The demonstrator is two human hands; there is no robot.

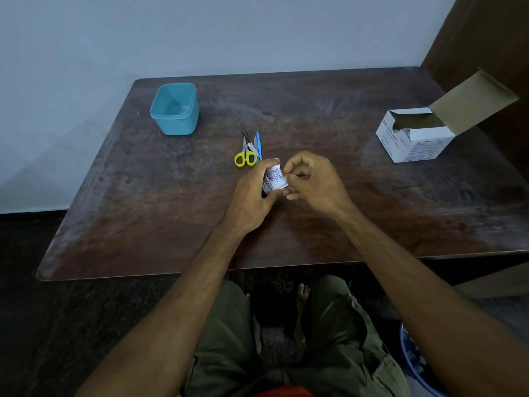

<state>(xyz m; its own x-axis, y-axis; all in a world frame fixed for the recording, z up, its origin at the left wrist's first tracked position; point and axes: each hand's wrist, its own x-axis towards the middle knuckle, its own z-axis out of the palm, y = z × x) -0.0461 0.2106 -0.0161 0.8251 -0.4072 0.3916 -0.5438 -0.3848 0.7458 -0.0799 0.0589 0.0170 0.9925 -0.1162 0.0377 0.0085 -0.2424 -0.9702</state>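
Note:
A small white printed packet (274, 180) is held above the middle of the dark wooden table (143, 213). My left hand (256, 193) grips its left side, fingers curled round it. From the right, my right hand (310, 180) pinches the packet's right edge between thumb and fingertip. Just behind the hands lie yellow-handled scissors (246, 156), a nail clipper (251, 146), a blue-handled tool (258, 146) and thin tweezers (246, 132), bunched together.
A blue plastic tub (175, 109) without a lid stands at the back left of the table. An open white cardboard box (416, 136) with its flap raised sits at the back right. A blue-rimmed bin (415, 365) is on the floor at my right.

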